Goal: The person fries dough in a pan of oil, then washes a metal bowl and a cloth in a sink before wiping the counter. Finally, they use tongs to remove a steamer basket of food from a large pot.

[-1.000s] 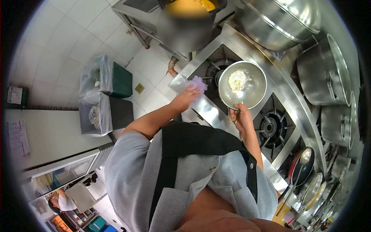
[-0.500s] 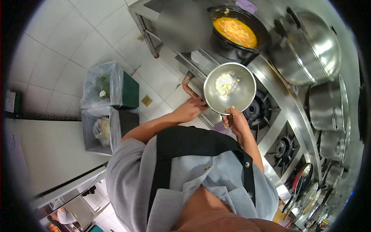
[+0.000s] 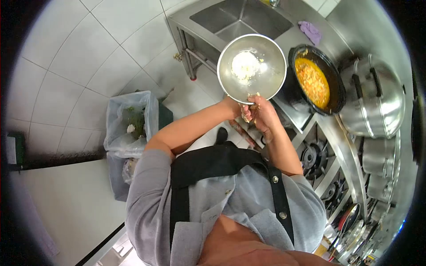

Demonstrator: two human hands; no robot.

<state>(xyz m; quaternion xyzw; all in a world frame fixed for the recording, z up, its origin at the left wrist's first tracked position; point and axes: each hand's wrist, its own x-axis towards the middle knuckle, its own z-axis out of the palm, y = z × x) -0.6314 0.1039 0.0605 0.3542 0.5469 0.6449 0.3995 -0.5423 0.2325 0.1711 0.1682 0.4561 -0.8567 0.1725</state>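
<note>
A round metal bowl is raised in front of me, its opening toward the camera, with a pale, crumbly mixture inside. My right hand is closed on its near rim, thumb at the edge and fingers curled below. Pale bits stick to those fingers. My left hand reaches to the underside of the bowl near the same rim; its fingers are hidden there. Just right of the bowl stands a black pot holding an orange, chunky stew.
Behind the bowl is a steel sink, with a purple cloth on the counter. Gas burners and large steel pots line the right. Two lined bins stand at left, near a white worktop.
The bowl has moved up and slightly left in view, away from my body. My left hand has gone from beside the bowl to beneath its near rim. The sink has come into view.
</note>
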